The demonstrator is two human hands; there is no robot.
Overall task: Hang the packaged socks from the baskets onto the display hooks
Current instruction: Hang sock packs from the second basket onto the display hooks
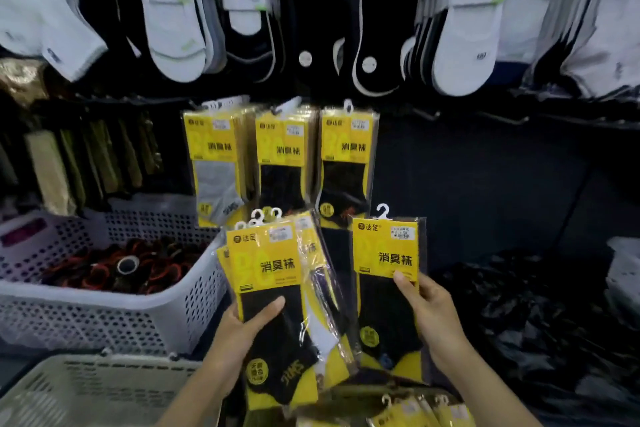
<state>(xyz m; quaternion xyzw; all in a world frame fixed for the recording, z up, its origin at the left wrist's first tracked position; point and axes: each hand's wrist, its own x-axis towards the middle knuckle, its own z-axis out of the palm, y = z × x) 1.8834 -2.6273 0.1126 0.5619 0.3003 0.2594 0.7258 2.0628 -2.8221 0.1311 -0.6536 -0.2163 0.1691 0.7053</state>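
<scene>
My left hand grips a fanned stack of yellow-and-black packaged socks, thumb across the front pack. My right hand holds a single sock pack upright by its right edge, its white hanger loop at the top. Three bunches of the same yellow packs hang on display hooks behind: grey socks, black socks and black socks. Bare hooks stick out to the right of them. More yellow packs lie at the bottom edge.
A white perforated basket with dark rolled items stands at the left. A grey basket sits below it. White and black socks hang in the upper row. Crumpled black plastic lies at the right.
</scene>
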